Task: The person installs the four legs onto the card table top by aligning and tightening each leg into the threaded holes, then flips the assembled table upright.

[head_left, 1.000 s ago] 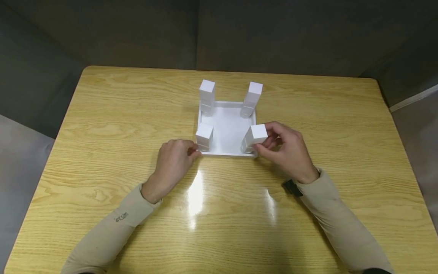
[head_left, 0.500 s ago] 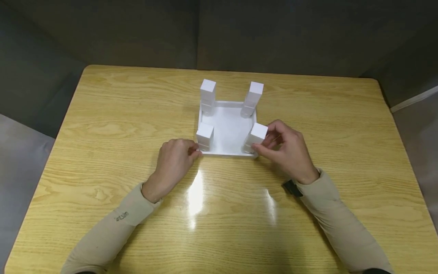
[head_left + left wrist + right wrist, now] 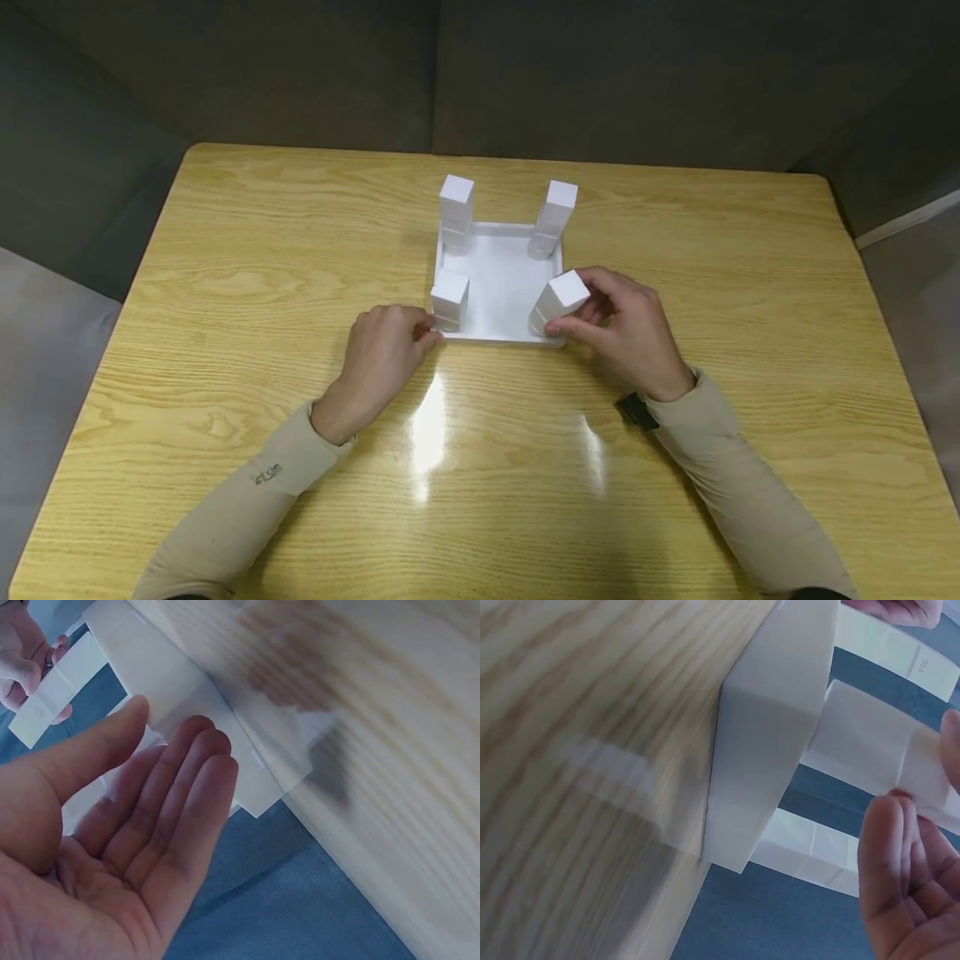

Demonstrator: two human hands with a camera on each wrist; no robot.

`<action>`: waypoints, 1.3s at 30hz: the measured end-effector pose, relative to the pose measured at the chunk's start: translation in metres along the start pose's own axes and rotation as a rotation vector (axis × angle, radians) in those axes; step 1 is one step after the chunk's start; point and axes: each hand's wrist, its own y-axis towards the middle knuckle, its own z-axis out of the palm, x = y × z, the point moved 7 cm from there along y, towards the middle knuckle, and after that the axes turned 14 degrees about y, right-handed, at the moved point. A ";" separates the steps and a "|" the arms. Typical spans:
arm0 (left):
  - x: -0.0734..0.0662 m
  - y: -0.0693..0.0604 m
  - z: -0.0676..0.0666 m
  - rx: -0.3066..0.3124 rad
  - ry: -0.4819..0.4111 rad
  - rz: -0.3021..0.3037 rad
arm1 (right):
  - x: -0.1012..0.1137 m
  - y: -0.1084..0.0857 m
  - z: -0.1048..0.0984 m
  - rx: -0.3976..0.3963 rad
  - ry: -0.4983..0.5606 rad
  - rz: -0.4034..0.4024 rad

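A square white tray (image 3: 501, 287) stands on the table with a column of stacked white blocks at each corner. My right hand (image 3: 633, 333) pinches the upper white block (image 3: 568, 290) of the near right column between thumb and fingers. In the right wrist view a seam separates it from the lower block (image 3: 859, 735) that stands on the tray. My left hand (image 3: 381, 362) is at the tray's near left corner, beside the near left column (image 3: 450, 300). Its nearly straight fingers (image 3: 184, 802) and thumb rest against the tray there; the exact contact is partly hidden.
The far left column (image 3: 456, 212) and far right column (image 3: 553, 217) rise from the tray's back corners. The glossy wooden table (image 3: 285, 225) extends around the tray, with dark panels (image 3: 600, 75) behind it.
The upper block in my right hand has turned a little relative to the tray. My right thumb has shifted slightly left and nearer to me along it. My left hand stays put.
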 end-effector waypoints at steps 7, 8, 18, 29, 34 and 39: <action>0.000 0.000 0.000 -0.001 -0.003 -0.001 | 0.001 0.001 -0.001 0.006 0.003 0.028; 0.000 0.000 0.000 -0.001 -0.003 -0.001 | 0.001 0.001 -0.002 0.008 0.007 0.034; 0.000 0.000 0.000 -0.005 0.004 0.002 | 0.001 0.000 -0.003 0.008 0.012 0.013; -0.001 0.000 -0.001 -0.015 0.016 0.006 | 0.000 0.001 -0.003 -0.004 -0.027 0.006; -0.001 0.000 0.000 -0.016 0.023 0.009 | 0.001 0.002 -0.001 0.016 -0.032 -0.018; -0.002 0.000 -0.001 -0.022 0.027 0.016 | 0.002 0.002 0.000 0.027 -0.051 -0.026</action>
